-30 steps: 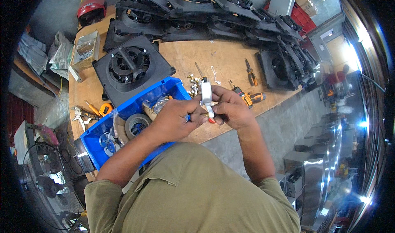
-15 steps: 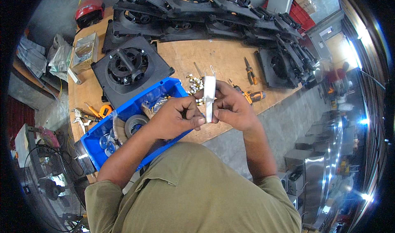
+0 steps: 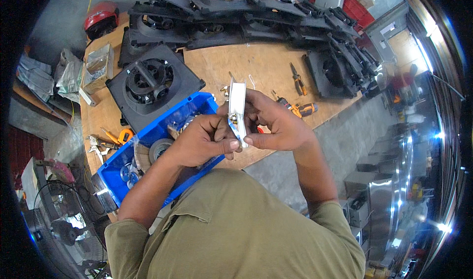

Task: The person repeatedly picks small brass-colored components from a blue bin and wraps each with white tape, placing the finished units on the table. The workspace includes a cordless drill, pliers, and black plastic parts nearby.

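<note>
Above the table's near edge, my two hands meet around a roll of white thread seal tape (image 3: 237,99), seen edge-on. My right hand (image 3: 276,126) is closed on the roll's right side, its thumb against the lower end. My left hand (image 3: 197,138) is closed too, thumb and fingers pinching at the strip hanging below the roll. Between the fingers a small shiny metal piece shows in part; its kind is hidden. Below my left forearm lies a blue plastic bin (image 3: 199,101) holding a grey roll (image 3: 160,148) and several blue-and-white discs (image 3: 129,174).
A black square fan-like housing (image 3: 152,79) lies beyond the bin, with stacks of similar black housings (image 3: 212,35) behind. Pliers (image 3: 298,81) and an orange-black tool (image 3: 308,109) lie at right. An orange tape measure (image 3: 125,135) and an adjustable wrench (image 3: 98,148) lie left.
My hands and the tape roll have shifted slightly left. The roll has tilted, and more of its white face shows. A bluish glint and a metal piece now show between my fingers.
</note>
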`<state>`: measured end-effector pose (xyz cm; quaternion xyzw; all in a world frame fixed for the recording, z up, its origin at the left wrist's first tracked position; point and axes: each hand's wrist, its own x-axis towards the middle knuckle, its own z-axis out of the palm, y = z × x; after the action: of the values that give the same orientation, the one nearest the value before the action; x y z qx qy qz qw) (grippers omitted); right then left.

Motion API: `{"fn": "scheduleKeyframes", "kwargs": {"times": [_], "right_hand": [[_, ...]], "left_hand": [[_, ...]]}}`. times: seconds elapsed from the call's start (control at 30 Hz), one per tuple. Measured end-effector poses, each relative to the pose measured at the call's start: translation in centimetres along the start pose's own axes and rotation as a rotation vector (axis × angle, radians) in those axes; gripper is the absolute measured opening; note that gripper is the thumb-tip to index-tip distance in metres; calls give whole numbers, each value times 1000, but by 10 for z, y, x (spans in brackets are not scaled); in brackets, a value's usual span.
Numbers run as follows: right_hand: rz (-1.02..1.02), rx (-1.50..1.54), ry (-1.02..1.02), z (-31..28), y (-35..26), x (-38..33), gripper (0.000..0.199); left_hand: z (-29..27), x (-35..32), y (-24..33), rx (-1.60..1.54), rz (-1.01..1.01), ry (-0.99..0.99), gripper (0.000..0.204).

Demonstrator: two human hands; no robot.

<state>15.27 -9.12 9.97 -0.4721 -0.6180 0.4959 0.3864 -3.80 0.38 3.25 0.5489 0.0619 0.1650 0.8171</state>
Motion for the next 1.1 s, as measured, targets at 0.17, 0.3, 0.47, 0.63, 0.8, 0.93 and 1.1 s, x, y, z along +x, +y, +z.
{"fn": "scheduleKeyframes", "kwargs": {"times": [0.17, 0.3, 0.47, 0.63, 0.8, 0.93, 1.1], "right_hand": [[-27, 71, -36, -1, 1, 3, 86], [7, 166, -4, 0, 5, 3, 83], [42, 236, -7, 1, 12, 1, 79], [121, 180, 130, 6, 20, -3, 70], [216, 134, 242, 11, 18, -8, 49], [196, 173, 312, 18, 12, -8, 46], [159, 198, 304, 22, 5, -9, 41]], "left_hand": [[-1, 0, 0, 5, 16, -30, 43], [0, 0, 1, 13, 34, -26, 42], [2, -2, 3, 68, 88, -6, 41], [0, -4, 4, 137, 152, 60, 40], [-1, -5, 7, 370, 297, 172, 34], [3, -7, 11, 646, 440, 259, 22], [6, -6, 15, 814, 582, 333, 14]]}}
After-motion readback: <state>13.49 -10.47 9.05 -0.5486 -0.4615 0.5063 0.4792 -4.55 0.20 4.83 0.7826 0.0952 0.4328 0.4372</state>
